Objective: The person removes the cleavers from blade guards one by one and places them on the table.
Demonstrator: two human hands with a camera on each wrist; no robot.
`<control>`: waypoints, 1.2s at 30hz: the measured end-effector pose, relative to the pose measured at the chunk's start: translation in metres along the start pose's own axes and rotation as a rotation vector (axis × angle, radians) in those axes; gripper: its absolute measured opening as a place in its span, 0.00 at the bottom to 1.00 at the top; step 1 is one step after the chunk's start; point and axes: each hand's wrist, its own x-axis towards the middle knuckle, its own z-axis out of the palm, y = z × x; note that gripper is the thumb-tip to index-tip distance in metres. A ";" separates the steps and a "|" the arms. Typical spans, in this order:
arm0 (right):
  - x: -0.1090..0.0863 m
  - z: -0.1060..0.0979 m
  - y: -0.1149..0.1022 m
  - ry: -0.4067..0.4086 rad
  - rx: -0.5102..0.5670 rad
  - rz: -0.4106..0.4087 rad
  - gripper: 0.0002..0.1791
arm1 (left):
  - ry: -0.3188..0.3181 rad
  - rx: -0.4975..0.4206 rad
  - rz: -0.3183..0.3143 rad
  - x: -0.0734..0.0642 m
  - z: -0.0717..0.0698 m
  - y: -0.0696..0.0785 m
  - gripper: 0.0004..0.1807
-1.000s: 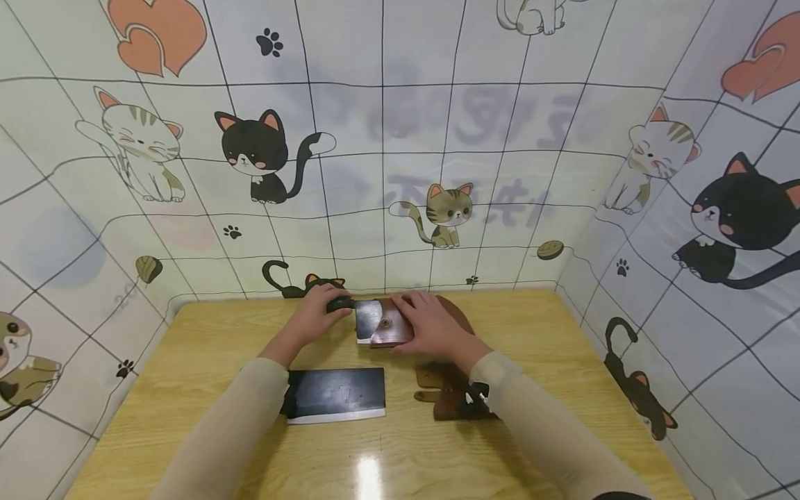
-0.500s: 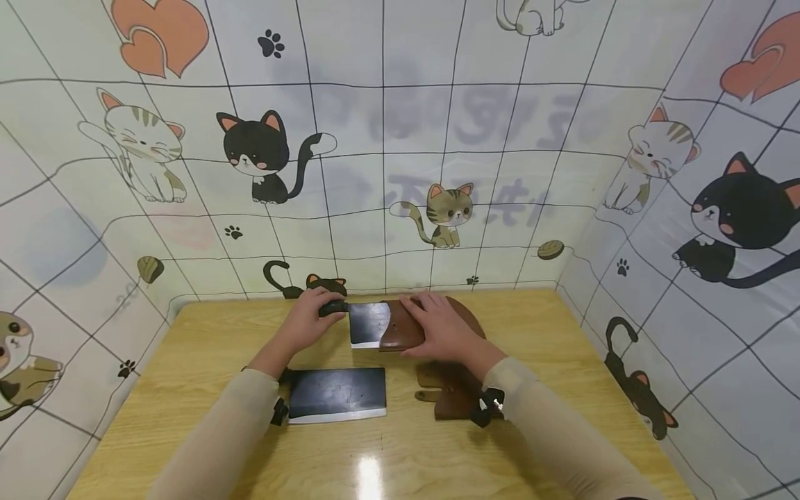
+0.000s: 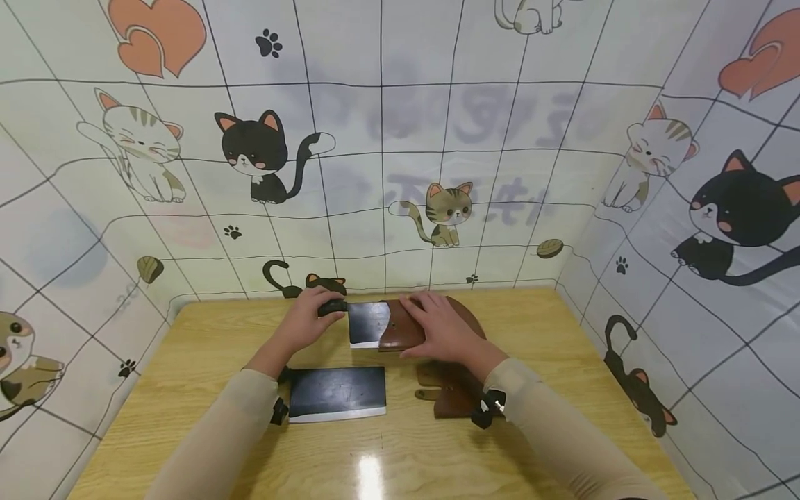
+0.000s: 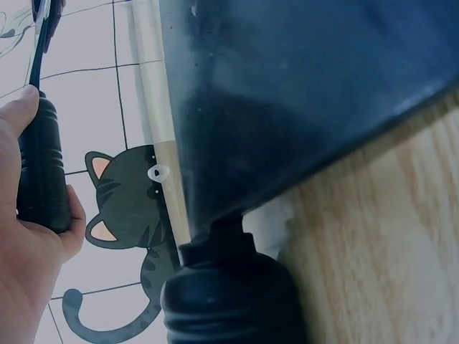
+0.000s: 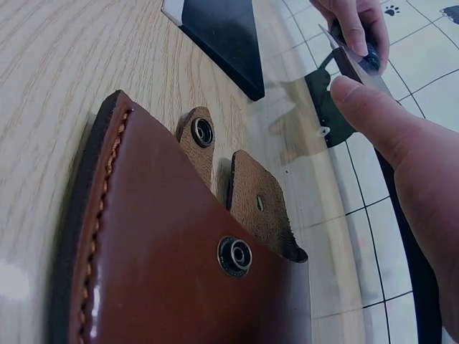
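Observation:
My left hand [image 3: 301, 318] grips the ribbed black handle [image 4: 43, 172] of a cleaver near the table's back edge. The dark blade [image 3: 367, 323], with its bright cutting edge, is partly out of a brown leather sheath [image 3: 400, 330]. Across that sheath lies my right hand [image 3: 440, 326], thumb at the near edge and fingers over the top, holding it. The rest of the blade is hidden inside. In the right wrist view my left hand [image 5: 355, 25] shows beyond the right thumb, still on the handle.
A second, bare cleaver [image 3: 337, 394] lies nearer on the wooden table [image 3: 381, 451], its handle partly behind the left wrist. Another brown sheath [image 5: 165, 236], with a snap strap [image 5: 201, 136], lies under the right forearm. A cat-printed cloth [image 3: 400, 167] rises behind the table.
Since a second ago my left hand has shifted left and my right hand right with the sheath, baring more blade. In the last half second both hands stay almost still.

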 end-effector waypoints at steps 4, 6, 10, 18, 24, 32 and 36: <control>0.000 -0.001 -0.001 -0.014 -0.004 0.014 0.70 | -0.009 -0.001 -0.005 0.001 -0.001 0.001 0.22; -0.001 -0.001 -0.001 -0.020 -0.003 0.020 0.70 | -0.013 0.001 -0.008 0.001 -0.002 0.002 0.22; -0.001 0.000 -0.002 -0.019 0.005 0.023 0.69 | -0.017 -0.003 -0.012 0.000 -0.002 0.003 0.22; -0.003 -0.002 -0.004 -0.008 -0.009 0.013 0.69 | -0.022 -0.010 -0.016 -0.001 -0.004 0.006 0.22; -0.004 -0.002 -0.004 -0.009 -0.005 0.013 0.69 | -0.017 -0.016 -0.012 -0.002 -0.003 0.007 0.22; -0.006 -0.004 -0.006 -0.008 -0.003 0.018 0.68 | -0.021 -0.014 -0.010 -0.002 0.000 0.004 0.23; -0.007 -0.003 -0.006 0.004 0.004 0.013 0.68 | -0.020 -0.016 -0.011 -0.003 0.000 0.004 0.23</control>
